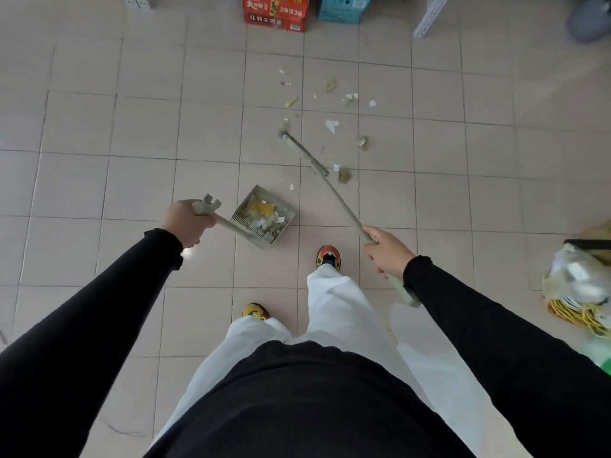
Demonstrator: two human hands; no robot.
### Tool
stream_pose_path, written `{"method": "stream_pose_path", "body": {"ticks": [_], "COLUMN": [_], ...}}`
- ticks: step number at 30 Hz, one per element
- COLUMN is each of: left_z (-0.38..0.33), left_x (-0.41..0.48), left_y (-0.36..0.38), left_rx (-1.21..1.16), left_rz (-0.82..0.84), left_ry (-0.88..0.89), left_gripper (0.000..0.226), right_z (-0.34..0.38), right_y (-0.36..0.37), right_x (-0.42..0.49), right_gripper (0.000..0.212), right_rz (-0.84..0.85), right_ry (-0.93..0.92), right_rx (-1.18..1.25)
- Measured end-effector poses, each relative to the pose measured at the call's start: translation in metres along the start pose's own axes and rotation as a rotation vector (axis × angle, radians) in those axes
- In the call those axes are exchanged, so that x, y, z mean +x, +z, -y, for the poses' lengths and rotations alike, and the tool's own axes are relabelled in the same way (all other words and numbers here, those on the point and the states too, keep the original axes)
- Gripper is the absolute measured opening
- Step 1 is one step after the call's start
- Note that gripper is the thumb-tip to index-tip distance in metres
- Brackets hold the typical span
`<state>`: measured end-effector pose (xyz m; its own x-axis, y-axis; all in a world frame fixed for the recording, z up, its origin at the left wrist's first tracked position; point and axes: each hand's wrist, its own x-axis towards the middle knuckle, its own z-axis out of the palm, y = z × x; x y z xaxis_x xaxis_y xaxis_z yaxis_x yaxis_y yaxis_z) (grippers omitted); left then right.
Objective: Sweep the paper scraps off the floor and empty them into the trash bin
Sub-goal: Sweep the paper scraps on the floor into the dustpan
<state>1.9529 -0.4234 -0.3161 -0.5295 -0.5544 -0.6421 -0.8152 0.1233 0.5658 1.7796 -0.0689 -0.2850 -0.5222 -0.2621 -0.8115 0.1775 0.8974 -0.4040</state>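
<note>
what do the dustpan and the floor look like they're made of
Dustpan: probably matte plastic, going by its uniform beige colour and moulded comb teeth along one edge. Floor: likely glazed ceramic tile, judging by its square pale slabs, dark grout lines and soft sheen.

**Dustpan left, broom right, scraps ahead**

The dustpan [264, 218] sits on the floor [99, 133] ahead of the person's feet, with scraps lying in it; its handle runs left into the left hand [188, 223]. The broom [325, 183] slants from the right hand [388, 251] forward and left. Loose paper scraps [332, 125] lie around and beyond the broom's far end. Two boxes [276, 13] stand farther ahead. A bag [575, 276] lies at the far right.
</note>
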Motion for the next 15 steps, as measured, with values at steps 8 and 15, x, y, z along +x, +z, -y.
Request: {"method": "stream_pose_path", "body": {"ticks": [8, 15], "left_z": [-0.088, -0.137], "left_x": [0.036, 0.048], "left_y": [0.049, 0.079], "left_rx": [0.108, 0.116], "left_rz": [0.021, 0.003], "left_ry": [-0.035, -0.084], "left_gripper": [0.014, 0.014], "right_z": [-0.015, 0.000], "right_y": [-0.110, -0.126], "right_x": [0.081, 0.122], "right_gripper": [0.059, 0.046], "right_rz": [-0.047, 0.085], "right_ry": [0.066, 0.118], "right_rx": [0.020, 0.008]}}
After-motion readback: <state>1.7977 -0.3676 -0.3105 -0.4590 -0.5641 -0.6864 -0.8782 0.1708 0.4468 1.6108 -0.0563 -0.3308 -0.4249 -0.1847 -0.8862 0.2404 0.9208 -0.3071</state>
